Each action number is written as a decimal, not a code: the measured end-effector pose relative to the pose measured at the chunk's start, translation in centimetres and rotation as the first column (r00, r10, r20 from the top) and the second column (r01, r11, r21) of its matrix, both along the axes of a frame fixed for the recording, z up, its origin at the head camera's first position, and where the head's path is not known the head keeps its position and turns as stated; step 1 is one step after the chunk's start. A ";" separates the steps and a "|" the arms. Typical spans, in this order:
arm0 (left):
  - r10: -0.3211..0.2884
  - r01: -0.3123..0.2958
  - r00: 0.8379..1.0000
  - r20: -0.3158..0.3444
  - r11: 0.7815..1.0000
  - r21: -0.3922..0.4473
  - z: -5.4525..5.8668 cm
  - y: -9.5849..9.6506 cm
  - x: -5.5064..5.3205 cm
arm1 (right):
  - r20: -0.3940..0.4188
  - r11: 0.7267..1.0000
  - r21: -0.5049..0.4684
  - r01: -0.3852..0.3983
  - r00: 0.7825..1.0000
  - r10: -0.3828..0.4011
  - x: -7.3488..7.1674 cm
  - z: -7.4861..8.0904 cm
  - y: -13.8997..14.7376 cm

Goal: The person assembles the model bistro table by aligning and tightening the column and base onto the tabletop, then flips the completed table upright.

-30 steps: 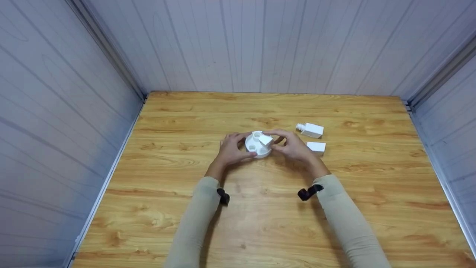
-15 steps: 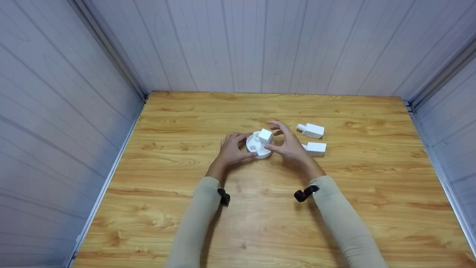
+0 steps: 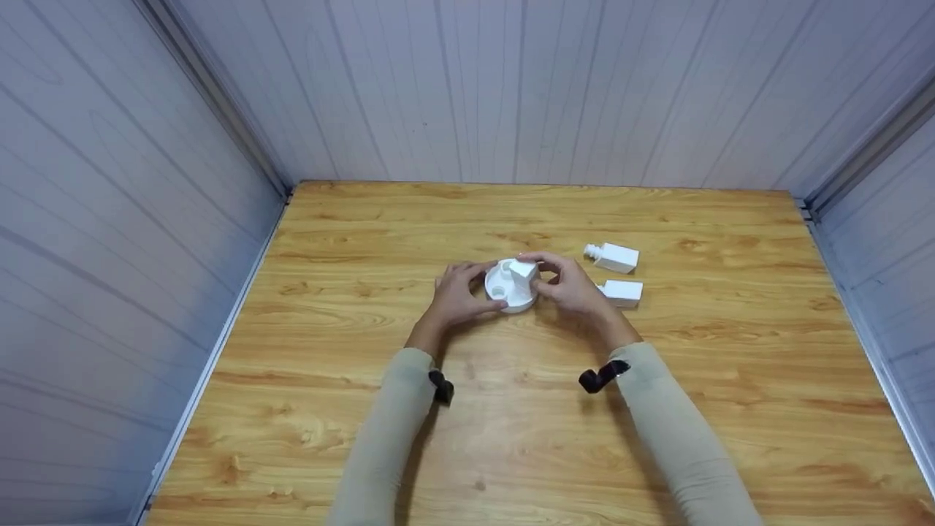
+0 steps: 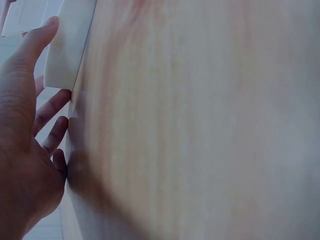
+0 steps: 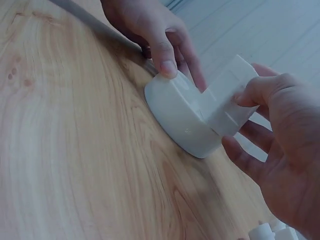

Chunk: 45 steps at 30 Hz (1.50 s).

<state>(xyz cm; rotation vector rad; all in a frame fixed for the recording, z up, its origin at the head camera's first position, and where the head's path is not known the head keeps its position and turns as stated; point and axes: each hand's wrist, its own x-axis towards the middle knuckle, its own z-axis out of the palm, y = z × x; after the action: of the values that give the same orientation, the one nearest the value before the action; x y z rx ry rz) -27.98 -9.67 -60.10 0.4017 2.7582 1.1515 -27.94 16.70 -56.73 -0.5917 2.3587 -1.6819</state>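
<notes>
A round white base (image 3: 516,301) with raised ring-shaped sockets sits on the table in the head view. A square white bottle (image 3: 521,269) stands neck down at its right side, its neck hidden. My left hand (image 3: 454,296) holds the base by its left rim, thumb at the front and fingers behind; the left wrist view shows the thumb over the edge of the base (image 4: 70,47). My right hand (image 3: 570,287) pinches the bottle between thumb and fingers. In the right wrist view the bottle (image 5: 227,97) rises from the base (image 5: 175,112) within that grip.
Two more square white bottles lie on their sides just right of my right hand, one farther back (image 3: 618,258) and one nearer (image 3: 624,291). The wooden table (image 3: 482,438) meets pale panel walls (image 3: 475,88) at the back and sides.
My right hand's fingers spread off the bottle half a second ago and have closed round it again. The bottle's top has turned a little. My left hand stays on the base.
</notes>
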 end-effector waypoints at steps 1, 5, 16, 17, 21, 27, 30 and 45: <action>0.001 -0.001 1.000 0.001 1.000 -0.002 0.0 0.0 0.0 | -0.028 1.000 0.016 0.027 0.999 -0.026 0.0 0.0 -0.2; 0.005 -0.005 1.000 0.003 1.000 -0.008 -0.1 -0.2 -0.1 | -0.114 0.987 0.062 0.150 0.983 -0.142 0.1 -0.4 -0.8; -0.003 0.003 1.000 -0.013 1.000 0.014 -0.2 -0.3 -0.3 | -0.035 0.999 -0.015 0.047 0.998 -0.047 0.1 -0.5 0.1; -0.003 0.004 1.000 -0.013 1.000 0.011 -0.3 -0.2 -0.3 | -0.020 0.999 -0.044 0.027 0.999 -0.028 0.0 -0.4 0.3; -0.001 0.001 1.000 -0.007 1.000 0.006 -0.3 -0.1 -0.3 | 0.013 0.991 -0.131 -0.033 0.999 0.035 -0.2 -0.3 0.7; -0.004 0.004 1.000 0.004 1.000 0.008 -0.2 -0.1 -0.4 | 0.029 0.992 -0.122 0.003 1.000 0.001 -0.4 -0.8 0.9; -0.007 0.007 1.000 0.004 1.000 0.005 -0.2 -0.2 -0.4 | 0.018 0.995 -0.092 0.049 0.999 -0.047 -0.3 -1.1 0.9; 0.005 -0.005 1.000 -0.013 1.000 0.006 -0.1 -0.2 -0.2 | -0.041 1.000 -0.010 -0.025 0.999 0.025 -0.1 -1.0 1.6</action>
<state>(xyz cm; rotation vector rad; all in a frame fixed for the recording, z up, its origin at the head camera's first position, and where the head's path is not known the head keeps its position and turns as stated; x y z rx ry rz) -28.21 -9.84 -60.24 0.4039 2.7688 1.1631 -28.02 18.27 -57.76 -0.6609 2.3617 -1.6889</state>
